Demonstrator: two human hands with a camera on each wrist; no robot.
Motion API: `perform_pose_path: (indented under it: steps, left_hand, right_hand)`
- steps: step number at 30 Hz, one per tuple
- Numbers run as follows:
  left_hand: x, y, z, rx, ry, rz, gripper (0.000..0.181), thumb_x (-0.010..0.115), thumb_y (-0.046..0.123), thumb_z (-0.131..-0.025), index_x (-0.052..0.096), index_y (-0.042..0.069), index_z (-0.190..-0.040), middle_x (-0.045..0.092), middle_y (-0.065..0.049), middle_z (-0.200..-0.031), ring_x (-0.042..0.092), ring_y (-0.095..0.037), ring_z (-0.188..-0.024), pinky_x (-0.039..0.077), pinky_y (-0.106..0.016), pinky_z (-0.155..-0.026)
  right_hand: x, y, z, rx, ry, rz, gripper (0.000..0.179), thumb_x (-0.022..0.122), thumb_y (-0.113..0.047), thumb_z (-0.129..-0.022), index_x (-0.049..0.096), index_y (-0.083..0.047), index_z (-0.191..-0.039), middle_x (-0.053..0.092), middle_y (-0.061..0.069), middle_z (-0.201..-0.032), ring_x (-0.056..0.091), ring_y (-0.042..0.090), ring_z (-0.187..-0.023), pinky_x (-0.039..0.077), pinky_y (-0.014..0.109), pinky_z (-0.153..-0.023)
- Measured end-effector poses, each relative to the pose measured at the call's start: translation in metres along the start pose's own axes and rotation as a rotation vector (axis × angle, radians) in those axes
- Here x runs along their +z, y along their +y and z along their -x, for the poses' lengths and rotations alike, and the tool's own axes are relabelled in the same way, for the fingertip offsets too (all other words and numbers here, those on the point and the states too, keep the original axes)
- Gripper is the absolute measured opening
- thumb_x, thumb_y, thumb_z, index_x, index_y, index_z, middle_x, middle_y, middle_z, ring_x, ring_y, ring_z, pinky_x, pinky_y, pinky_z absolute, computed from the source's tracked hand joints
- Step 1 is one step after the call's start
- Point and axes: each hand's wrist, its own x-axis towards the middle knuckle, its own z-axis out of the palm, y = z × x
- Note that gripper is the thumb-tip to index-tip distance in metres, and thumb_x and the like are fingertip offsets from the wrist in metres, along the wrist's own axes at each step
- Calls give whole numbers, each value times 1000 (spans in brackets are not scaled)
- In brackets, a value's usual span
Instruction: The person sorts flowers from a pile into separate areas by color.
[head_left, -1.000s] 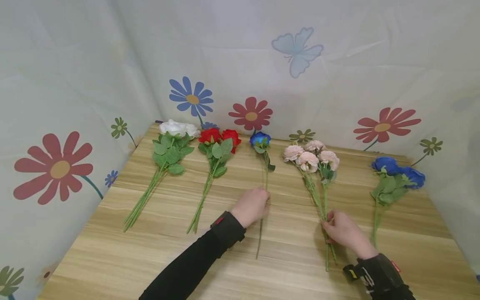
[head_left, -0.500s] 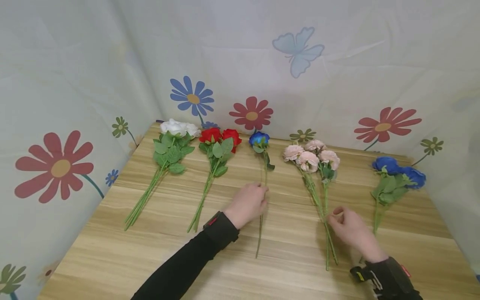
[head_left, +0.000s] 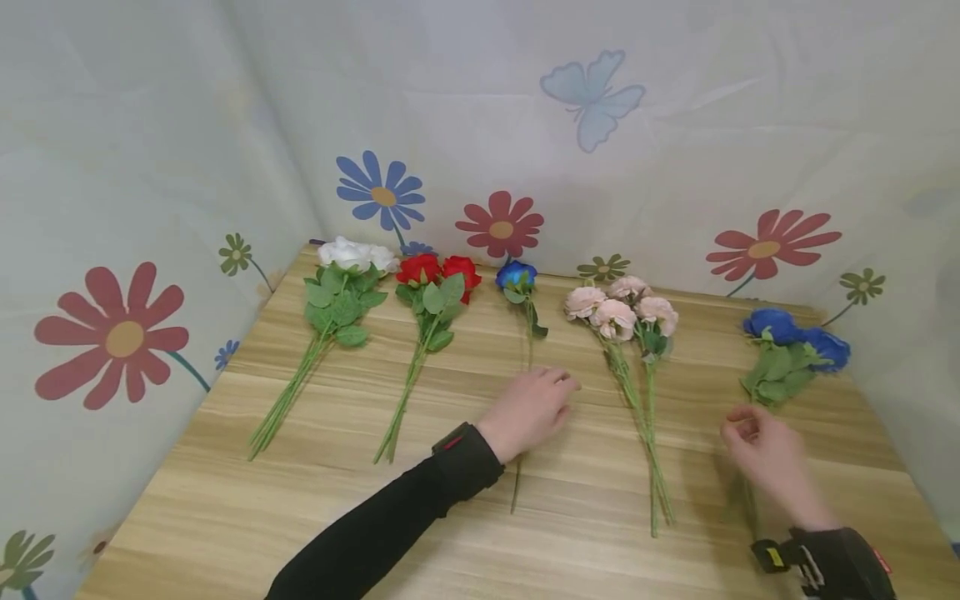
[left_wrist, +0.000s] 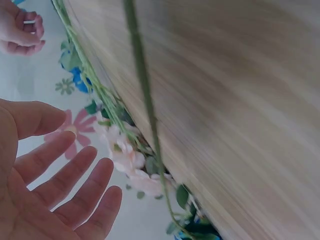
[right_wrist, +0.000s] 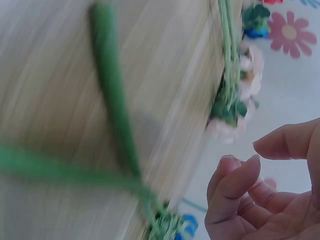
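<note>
Over the stem of a single blue rose is my left hand, holding nothing. The left wrist view shows its fingers spread and apart from the green stem. My right hand hovers above the stems of the blue roses at the table's right side and hides part of them. In the right wrist view its thumb stands apart from loosely bent fingers, with nothing between. Two thick green stems lie below it. Pale pink flowers with crossed stems lie between the hands.
Red roses and white roses with leafy stems lie on the left of the wooden table. A pale curtain printed with flowers and a butterfly rises right behind the table.
My right hand has let go of the pink flowers' stems and moved right to the blue roses. The left hand has come off the single blue rose's stem and shifted slightly right, fingers extended.
</note>
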Motion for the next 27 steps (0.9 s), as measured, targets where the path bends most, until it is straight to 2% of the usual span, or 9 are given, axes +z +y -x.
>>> perform_pose_path:
  steps: [5, 8, 12, 17, 24, 27]
  left_hand:
    - [2, 14, -14, 31, -48, -19, 33, 56, 25, -95, 58, 17, -127, 56, -1, -125, 54, -18, -113, 45, -30, -97]
    - [1, 25, -21, 52, -71, -23, 34, 55, 26, -95, 57, 17, -128, 55, -1, -128, 53, -18, -116, 44, -31, -97]
    - [1, 40, -29, 95, -94, -7, 34, 54, 27, -96, 57, 18, -128, 55, 1, -126, 53, -16, -114, 45, -29, -96]
    - [5, 56, -39, 150, -95, -11, 32, 51, 27, -97, 57, 19, -128, 55, 5, -120, 55, -12, -107, 47, -25, -89]
    - [9, 74, -48, 227, -100, -15, 33, 50, 25, -97, 56, 18, -128, 55, 5, -123, 54, -9, -108, 45, -20, -91]
    - [11, 78, -49, 244, -106, -26, 34, 51, 26, -96, 56, 19, -129, 55, 6, -123, 54, -9, -107, 45, -19, -89]
  right_hand:
    - [-18, 17, 3, 58, -12, 1, 27, 54, -14, -92, 57, 10, -104, 63, 23, -82, 58, 23, -67, 45, 33, -51]
    - [-27, 28, 5, 99, -29, -9, 31, 52, -17, -94, 56, 11, -108, 63, 27, -87, 58, 14, -64, 47, 31, -50]
    - [-37, 41, 7, 166, -93, -57, 39, 47, -19, -97, 50, 15, -115, 62, 29, -92, 57, 4, -60, 49, 27, -51]
    - [-42, 51, 8, 271, -182, -120, 50, 42, -23, -99, 41, 22, -122, 60, 32, -98, 61, 10, -65, 51, 25, -56]
    - [-41, 61, 8, 392, -280, -195, 64, 37, -34, -101, 35, 25, -126, 64, 12, -88, 58, 7, -69, 52, 25, -60]
    - [-39, 62, 8, 407, -302, -209, 70, 36, -40, -101, 34, 25, -127, 65, 11, -89, 58, 8, -71, 51, 25, -62]
